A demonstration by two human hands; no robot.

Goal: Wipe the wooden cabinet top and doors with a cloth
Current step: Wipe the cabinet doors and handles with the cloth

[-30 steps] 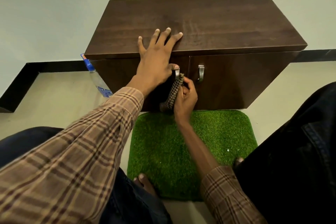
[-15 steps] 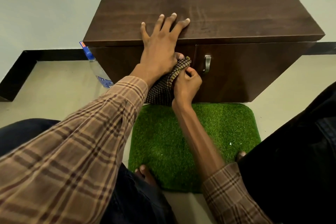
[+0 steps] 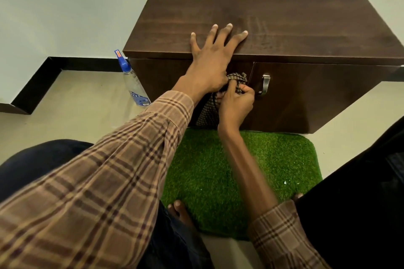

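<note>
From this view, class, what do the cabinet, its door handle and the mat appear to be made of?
Cabinet: dark wood or wood-look laminate, matte, grain streaks visible. Door handle: probably brushed metal, silvery sheen. Mat: artificial grass, likely plastic, bright green tufts.

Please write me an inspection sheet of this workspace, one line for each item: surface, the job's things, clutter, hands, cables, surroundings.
Surface: cabinet top bare, dark wood, faint smears.
Job's things: checked cloth bunched against the left door near the seam; right door's metal handle uncovered.
Clutter: spray bottle on the floor, left of the cabinet.
Hands: left hand flat, spread over the top's front edge; right hand grips the cloth.
Cables: nothing seen.
Surroundings: green grass mat, pale floor, dark skirting.
</note>
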